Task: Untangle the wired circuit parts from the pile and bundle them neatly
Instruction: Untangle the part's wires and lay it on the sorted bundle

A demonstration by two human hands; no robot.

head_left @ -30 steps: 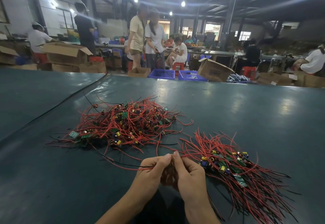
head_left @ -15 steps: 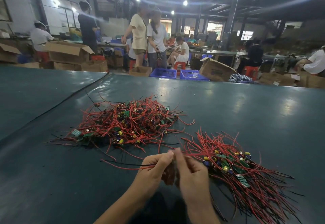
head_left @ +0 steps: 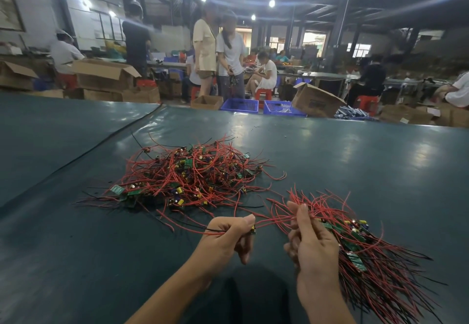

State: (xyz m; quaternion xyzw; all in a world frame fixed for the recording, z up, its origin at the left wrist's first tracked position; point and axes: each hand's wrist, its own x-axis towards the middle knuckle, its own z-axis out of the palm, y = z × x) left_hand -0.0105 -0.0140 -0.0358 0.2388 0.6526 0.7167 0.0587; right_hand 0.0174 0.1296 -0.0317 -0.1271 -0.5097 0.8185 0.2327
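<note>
Head view, left hand (head_left: 228, 237): grip pinching one wired part (head_left: 252, 229) at its board end, lower centre.
Right hand (head_left: 314, 247): grip pinching that part's red leads, touching the bundle (head_left: 368, 260) at lower right.
Risk: a sharp pull may snag leads caught in the pile (head_left: 193, 179) at centre (solder joints tear easily) and drag it.
Axis: part stretched left-right above the bench (head_left: 355, 161), board end pointing left.

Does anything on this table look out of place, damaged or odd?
Nothing looks damaged. The pile is tangled, with stray wires at its edges; the bundle lies roughly aligned. The left hand and right hand hold one part's wires between them. Behind the table, one box sits tilted.
</note>
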